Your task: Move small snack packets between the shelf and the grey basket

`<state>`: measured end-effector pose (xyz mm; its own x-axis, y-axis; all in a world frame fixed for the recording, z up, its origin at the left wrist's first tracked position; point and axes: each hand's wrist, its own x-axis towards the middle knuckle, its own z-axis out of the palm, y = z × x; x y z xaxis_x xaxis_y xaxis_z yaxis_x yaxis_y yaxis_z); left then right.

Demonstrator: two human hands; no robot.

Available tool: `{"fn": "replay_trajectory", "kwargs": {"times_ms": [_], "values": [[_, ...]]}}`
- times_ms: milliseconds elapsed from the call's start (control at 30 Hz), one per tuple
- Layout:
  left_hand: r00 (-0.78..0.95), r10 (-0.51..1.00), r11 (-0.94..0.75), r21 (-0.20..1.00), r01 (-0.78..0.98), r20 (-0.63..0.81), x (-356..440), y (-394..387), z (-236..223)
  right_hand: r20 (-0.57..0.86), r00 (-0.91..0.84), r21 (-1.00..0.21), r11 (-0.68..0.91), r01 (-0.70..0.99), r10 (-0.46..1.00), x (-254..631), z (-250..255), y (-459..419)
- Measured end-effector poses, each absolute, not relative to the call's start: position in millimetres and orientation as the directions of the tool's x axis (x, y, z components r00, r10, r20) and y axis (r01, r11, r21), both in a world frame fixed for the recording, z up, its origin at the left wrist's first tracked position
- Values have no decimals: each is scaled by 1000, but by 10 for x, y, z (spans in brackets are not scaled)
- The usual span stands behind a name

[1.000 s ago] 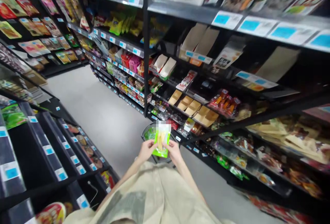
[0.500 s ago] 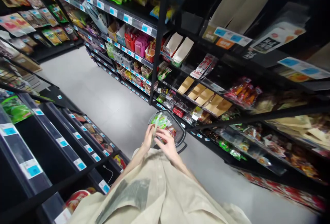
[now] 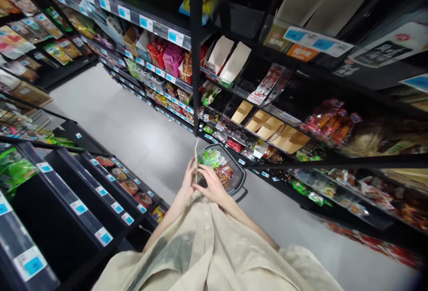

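In front of my body, my left hand and my right hand are closed together on a thin pale-green snack packet. It is seen nearly edge-on, so its printed face is hidden. My left hand grips it from the left side, and the right fingers pinch it from the right. Just beyond my hands, low down, a grey shopping basket holds green-and-white packets and red-brown packets. My right hand overlaps part of the basket in view.
Shelving with snack bags, open cardboard boxes and hanging packets runs along the right. At left stands a low black rack with price tags and a green bag. Grey floor lies between them.
The packet now stands more upright and rises higher between my hands. More of the basket shows to the right of my hands. The camera view has shifted slightly.
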<state>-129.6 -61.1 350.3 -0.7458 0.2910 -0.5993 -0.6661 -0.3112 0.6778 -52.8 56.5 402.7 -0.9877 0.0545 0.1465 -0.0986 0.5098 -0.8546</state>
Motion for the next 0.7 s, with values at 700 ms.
{"fn": "replay_trajectory", "kwargs": {"times_ms": [700], "values": [[-398, 210, 941, 296, -167, -893, -1193, -1014, 1444, -762, -569, -601, -665, 443, 310, -1616, 1795, 1225]]}}
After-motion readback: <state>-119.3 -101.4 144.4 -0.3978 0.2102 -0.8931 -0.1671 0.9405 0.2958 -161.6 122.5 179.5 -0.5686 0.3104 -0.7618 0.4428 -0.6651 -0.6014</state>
